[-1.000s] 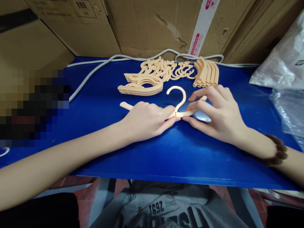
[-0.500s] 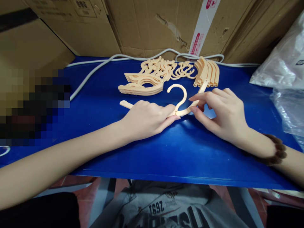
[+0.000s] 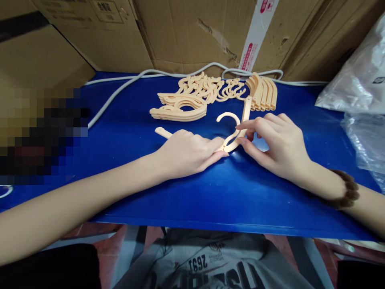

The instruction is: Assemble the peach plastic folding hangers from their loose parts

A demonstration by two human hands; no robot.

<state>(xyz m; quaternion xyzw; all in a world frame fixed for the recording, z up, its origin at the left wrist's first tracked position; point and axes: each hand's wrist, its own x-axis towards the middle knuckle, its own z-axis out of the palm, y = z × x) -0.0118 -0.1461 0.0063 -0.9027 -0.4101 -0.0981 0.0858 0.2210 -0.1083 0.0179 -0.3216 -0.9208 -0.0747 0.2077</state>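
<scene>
A cream folding hanger (image 3: 230,144) with a curved hook is held low over the blue table (image 3: 192,204). My left hand (image 3: 192,154) is closed round its left arm and pinches it near the joint; the arm's tip sticks out beyond the knuckles. On the other side, my right hand (image 3: 276,144) grips the hanger's right arm between thumb and fingers. That right arm points steeply up, close beside the hook. Behind the hands lie stacked folded hangers (image 3: 179,114), a heap of hooks (image 3: 207,86) and a row of curved arm pieces (image 3: 263,93).
Cardboard boxes (image 3: 192,36) stand along the table's back edge, with a white cable (image 3: 120,90) running in front. Clear plastic bags (image 3: 355,80) lie at the right. The far left is pixelated.
The hanger's right arm has swung inward and up, nearer the hook. My right hand has moved slightly left with it, and the hanger's joint has dropped a little.
</scene>
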